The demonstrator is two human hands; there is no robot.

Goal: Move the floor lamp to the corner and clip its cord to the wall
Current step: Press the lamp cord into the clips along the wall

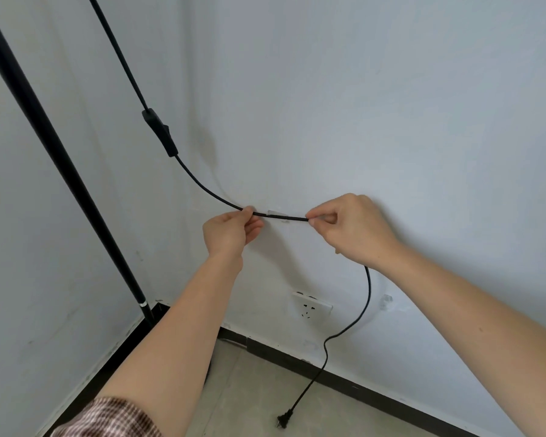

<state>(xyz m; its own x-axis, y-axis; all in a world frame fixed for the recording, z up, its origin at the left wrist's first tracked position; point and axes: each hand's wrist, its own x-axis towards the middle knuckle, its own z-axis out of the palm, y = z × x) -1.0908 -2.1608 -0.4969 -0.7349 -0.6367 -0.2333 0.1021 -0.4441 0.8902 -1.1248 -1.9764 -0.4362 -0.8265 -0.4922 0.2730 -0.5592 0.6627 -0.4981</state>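
Both hands pinch the cord (281, 216) against the wall (391, 121): the left hand (230, 233) and the right hand (353, 228) each have fingers closed on it, either side of a clear clip (278, 213). The lamp pole (60, 159) stands in the corner. The switch (160, 132) hangs above; the plug (285, 417) lies on the floor (265, 389) below the socket (311, 305).

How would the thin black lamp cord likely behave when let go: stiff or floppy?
Probably floppy: the thin black lamp cord runs straight only between the left hand and right hand, then droops in kinks towards its plug. The inline switch likely weighs it down.
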